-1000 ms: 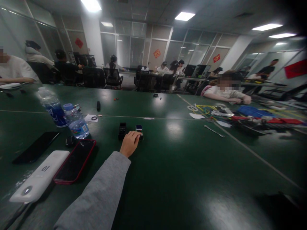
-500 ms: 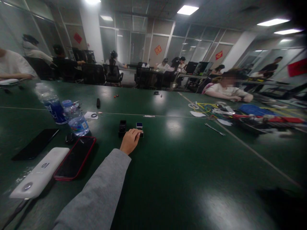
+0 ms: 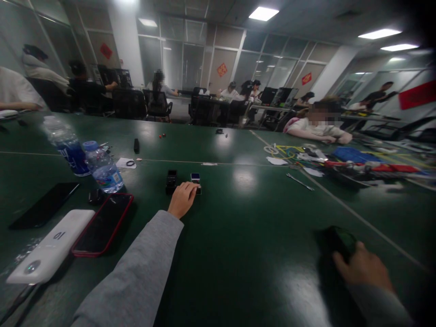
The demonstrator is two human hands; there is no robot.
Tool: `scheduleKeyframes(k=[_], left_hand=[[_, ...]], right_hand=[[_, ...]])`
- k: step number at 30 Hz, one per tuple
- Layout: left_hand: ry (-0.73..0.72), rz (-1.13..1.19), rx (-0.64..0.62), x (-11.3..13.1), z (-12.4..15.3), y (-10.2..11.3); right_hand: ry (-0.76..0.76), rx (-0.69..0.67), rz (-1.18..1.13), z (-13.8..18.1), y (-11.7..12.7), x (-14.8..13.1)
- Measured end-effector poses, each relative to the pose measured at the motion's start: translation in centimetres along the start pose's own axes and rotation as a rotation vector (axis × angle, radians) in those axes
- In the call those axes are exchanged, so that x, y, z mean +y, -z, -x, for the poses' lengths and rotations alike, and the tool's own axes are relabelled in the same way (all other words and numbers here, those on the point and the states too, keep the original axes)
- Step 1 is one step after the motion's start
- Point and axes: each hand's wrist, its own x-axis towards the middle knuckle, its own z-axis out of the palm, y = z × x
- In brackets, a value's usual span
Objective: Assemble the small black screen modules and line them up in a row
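Near the middle of the table, my left hand (image 3: 183,199) is closed, fingers together and bent over a small silver-edged device with a dark screen (image 3: 195,176). Its lower part is partly hidden by the fingers. Just left of that hand stands a small black device (image 3: 171,180), apart from it. At the lower right, my right hand (image 3: 366,268) grips a dark, glossy, flat object (image 3: 342,240) low over the table or on it; I cannot tell which. Blur and shadow hide its exact kind.
Left on the green table (image 3: 245,227) lie a red-edged phone (image 3: 104,225), a black phone (image 3: 46,204) and a white power bank (image 3: 51,247), near two water bottles (image 3: 104,168). Cables (image 3: 289,152) and a wrench (image 3: 299,181) lie right, before a seated person (image 3: 316,129).
My right hand has come into view at the lower right with the dark object. My left hand stays at the small device; the whole view has shifted slightly.
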Motion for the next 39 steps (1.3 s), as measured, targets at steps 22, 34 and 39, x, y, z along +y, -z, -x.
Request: scheduleKeyframes(k=[22,34,39], left_hand=[[-0.005,-0.009,0.000,-0.2,0.0,-0.3],[-0.032,0.024,0.005,-0.1,0.0,-0.4],[-0.035,0.022,0.011,-0.1,0.0,-0.3]], right_hand=[[0.541,-0.159,-0.495,-3.1,-11.3,-31.8],[0.557,-0.164,-0.328,-2.9,-11.3,-32.2],[0.542,-0.108,-0.321,-2.7,-11.3,-32.3]])
